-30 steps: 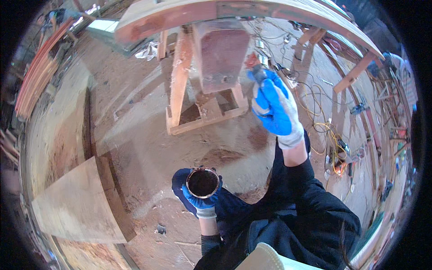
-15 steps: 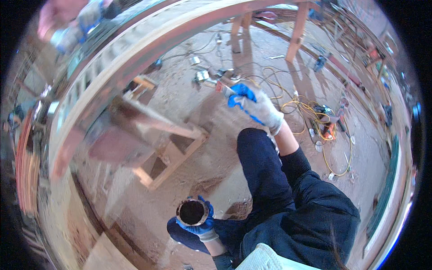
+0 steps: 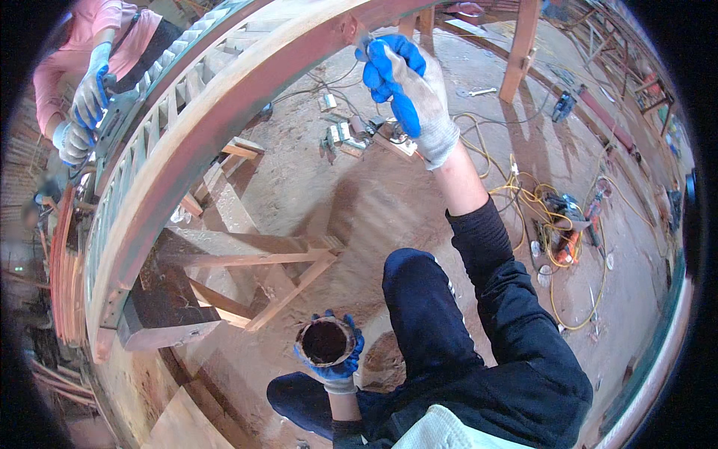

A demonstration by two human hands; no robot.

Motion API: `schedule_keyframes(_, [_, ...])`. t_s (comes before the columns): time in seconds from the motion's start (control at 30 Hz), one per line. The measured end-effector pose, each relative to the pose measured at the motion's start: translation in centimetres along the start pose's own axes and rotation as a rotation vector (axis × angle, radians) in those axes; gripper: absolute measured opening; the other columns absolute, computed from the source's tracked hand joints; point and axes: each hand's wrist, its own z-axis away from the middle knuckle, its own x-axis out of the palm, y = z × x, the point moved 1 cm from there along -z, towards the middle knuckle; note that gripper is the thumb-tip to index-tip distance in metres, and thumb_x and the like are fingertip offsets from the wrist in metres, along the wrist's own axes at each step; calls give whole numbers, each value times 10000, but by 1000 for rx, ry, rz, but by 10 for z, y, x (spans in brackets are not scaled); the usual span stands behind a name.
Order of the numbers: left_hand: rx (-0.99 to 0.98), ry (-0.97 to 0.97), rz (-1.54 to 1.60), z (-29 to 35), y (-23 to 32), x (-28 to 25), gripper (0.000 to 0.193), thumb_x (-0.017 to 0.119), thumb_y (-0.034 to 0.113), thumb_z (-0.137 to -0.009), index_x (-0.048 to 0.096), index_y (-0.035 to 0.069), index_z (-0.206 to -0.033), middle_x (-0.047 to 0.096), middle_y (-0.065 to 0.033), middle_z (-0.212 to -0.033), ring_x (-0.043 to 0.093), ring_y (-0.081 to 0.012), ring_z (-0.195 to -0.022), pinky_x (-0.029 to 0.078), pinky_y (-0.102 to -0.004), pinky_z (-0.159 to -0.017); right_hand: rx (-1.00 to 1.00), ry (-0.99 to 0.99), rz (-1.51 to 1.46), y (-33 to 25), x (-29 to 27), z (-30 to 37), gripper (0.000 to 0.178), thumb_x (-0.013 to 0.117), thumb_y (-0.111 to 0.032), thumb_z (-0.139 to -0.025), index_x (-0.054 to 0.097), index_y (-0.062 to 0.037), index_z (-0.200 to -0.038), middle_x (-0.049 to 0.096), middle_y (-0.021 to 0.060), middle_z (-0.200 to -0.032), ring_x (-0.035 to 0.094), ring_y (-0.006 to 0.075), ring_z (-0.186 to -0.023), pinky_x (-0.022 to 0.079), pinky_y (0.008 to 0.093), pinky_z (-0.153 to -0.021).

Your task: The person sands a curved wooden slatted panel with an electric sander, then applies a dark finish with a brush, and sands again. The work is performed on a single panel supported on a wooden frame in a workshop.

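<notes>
My left hand [image 3: 342,368], in a white glove with blue palm, is wrapped round a round open can [image 3: 303,346] with dark contents, low over my bent knee. My right hand [image 3: 404,82], gloved the same way, is raised and closed on a small paintbrush [image 3: 363,39]. The brush is mostly hidden by the fingers; its reddish tip is up against the side of a long curved wooden beam [image 3: 247,112]. Reddish-brown colour covers much of that side, while the top edge is pale wood.
Opposite, a person in pink [image 3: 123,45] with gloved hands works at the slatted far side of the beam. A wooden trestle [image 3: 292,292] stands below it. Yellow cable [image 3: 523,191], an orange power tool [image 3: 570,247] and small tins lie on the dusty floor.
My right hand has risen forward from above the floor to the beam, taking the paintbrush along. The can in my left hand has stayed nearly in place.
</notes>
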Motion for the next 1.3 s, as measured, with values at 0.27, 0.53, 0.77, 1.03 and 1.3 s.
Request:
schedule_keyframes(0.27, [-114, -15, 1, -5, -31, 8, 755, 437, 713, -805, 448, 201, -1360, 463, -100, -1387, 328, -417, -1315, 298, -664, -997, 123, 125, 150, 2, -3, -2, 221, 602, -223, -909, 649, -34, -1013, 617, 0, -757, 503, 19, -589, 362, 155, -475])
schedule_keyframes(0.53, [-75, -49, -173, 2, -33, 16, 672, 481, 668, -813, 481, 247, -1337, 439, -60, -1416, 301, -386, -1325, 287, -635, -1023, -275, 207, 636, -22, -24, 17, 183, 607, -146, -874, 657, -60, -1028, 634, 45, -776, 566, 152, -629, 433, 277, -550])
schedule_keyframes(0.77, [-39, 36, -110, 2, -38, 13, 715, 439, 722, -793, 493, 239, -1319, 486, -83, -1369, 368, -419, -1289, 344, -661, -965, -900, 146, 1294, -28, -17, 0, 363, 659, -84, -711, 684, -160, -1065, 606, 49, -952, 573, 250, -791, 469, 382, -694])
schedule_keyframes(1.03, [-88, 52, -149, -3, -42, 9, 700, 421, 711, -807, 494, 242, -1321, 486, -83, -1368, 400, -415, -1269, 339, -664, -974, -823, 105, 1166, -22, -17, 8, 351, 673, -79, -687, 693, -151, -1030, 593, 65, -897, 552, 264, -767, 458, 384, -688])
schedule_keyframes(1.3, [-113, 109, -154, -10, -36, -9, 687, 423, 701, -815, 501, 232, -1311, 494, -84, -1357, 408, -416, -1264, 350, -667, -961, -756, 108, 1274, -16, -15, 17, 360, 662, -67, -687, 687, -134, -1040, 608, 99, -940, 575, 292, -836, 468, 394, -708])
